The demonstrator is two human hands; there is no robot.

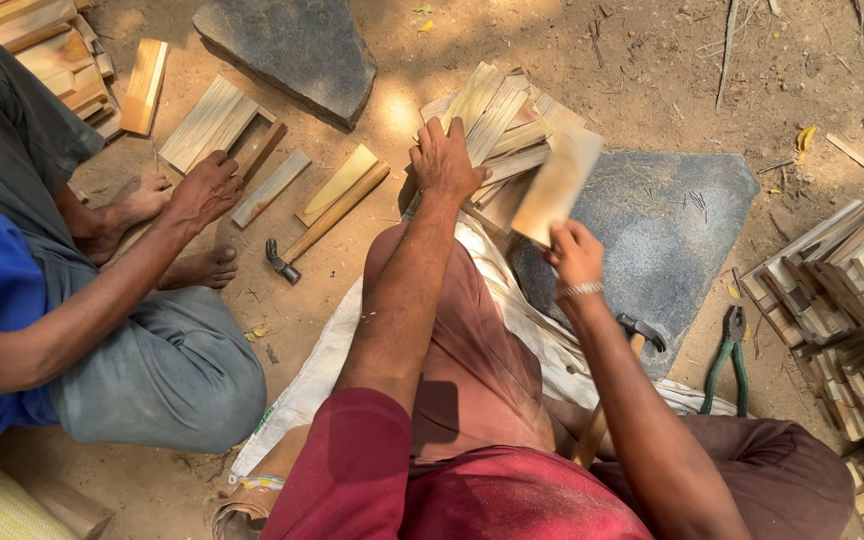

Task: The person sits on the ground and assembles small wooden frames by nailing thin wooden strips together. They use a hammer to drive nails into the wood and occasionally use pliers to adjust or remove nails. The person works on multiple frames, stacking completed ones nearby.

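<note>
Fig.: sorting wood slats. Our left hand (444, 160) lies flat, fingers spread, on the slat pile (500, 140) on the ground; our right hand (574, 255), fingers clamped, lifts one slat (556, 185) over the stone slab (667, 240). Next, we judge: set slat down w/ care.

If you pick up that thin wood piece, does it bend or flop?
Probably not. The slat sticks out straight from the right hand, so it looks stiff. It is thin and held by one end, so it is likely light. Being flat, it should not roll. The left hand presses on the slat pile.
</note>
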